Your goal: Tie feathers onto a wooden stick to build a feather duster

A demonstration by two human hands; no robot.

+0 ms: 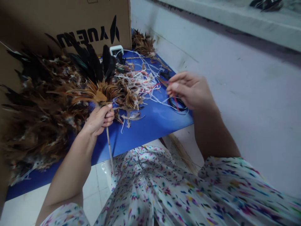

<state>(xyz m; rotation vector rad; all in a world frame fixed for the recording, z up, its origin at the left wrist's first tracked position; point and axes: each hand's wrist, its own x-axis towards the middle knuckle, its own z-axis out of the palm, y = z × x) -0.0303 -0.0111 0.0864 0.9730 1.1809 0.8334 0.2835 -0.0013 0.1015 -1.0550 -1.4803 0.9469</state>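
Note:
My left hand (102, 117) is closed around a feather duster (100, 92) just under its feathers. Brown feathers spread at its neck and long black ones point away from me. Its thin stick (108, 144) runs down past the table edge toward my lap. Off to the right, my right hand (190, 89) is raised above the table with thumb and fingers pinched on a red string (176, 102). Under that hand lies a black loop (177, 105), partly hidden, which I cannot identify. A tangle of white strings (143, 82) with some red ones lies between the hands.
A big heap of brown and black feathers (44, 116) covers the left of the blue table (150, 121). Behind stands a cardboard box (70, 18). A white-framed object (116, 49) and a feather bunch (143, 43) sit at the back. A wall (246, 94) borders the right.

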